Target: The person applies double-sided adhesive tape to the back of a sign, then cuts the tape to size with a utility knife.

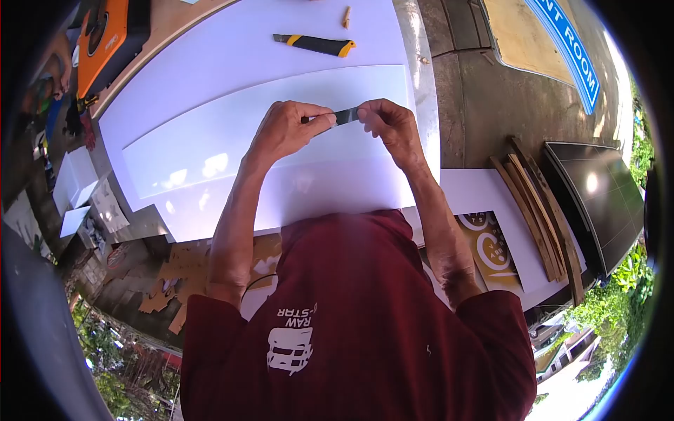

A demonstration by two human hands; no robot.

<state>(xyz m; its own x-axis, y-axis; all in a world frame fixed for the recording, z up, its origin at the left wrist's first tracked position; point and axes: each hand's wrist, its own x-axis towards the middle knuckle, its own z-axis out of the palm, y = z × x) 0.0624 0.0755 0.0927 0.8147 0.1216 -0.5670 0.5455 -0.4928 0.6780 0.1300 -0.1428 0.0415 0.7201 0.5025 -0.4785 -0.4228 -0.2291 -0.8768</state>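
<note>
Pinching with the left hand point(291, 128), closed narrow on one end of a dark strip point(347, 116); spotting a cutter point(321, 45) off at eleven o'clock from it. Slanting lengthwise over a white sheet point(210, 140), from just past eight to just past two, squarely between the hands, equally near both. Pinching the other end with the right hand point(391, 130), narrow too! Hiding both ends under fingertips; impossible to tell full length or material.

Blue sign point(570, 50), wooden strips point(531, 219), orange machine point(112, 45)
</note>
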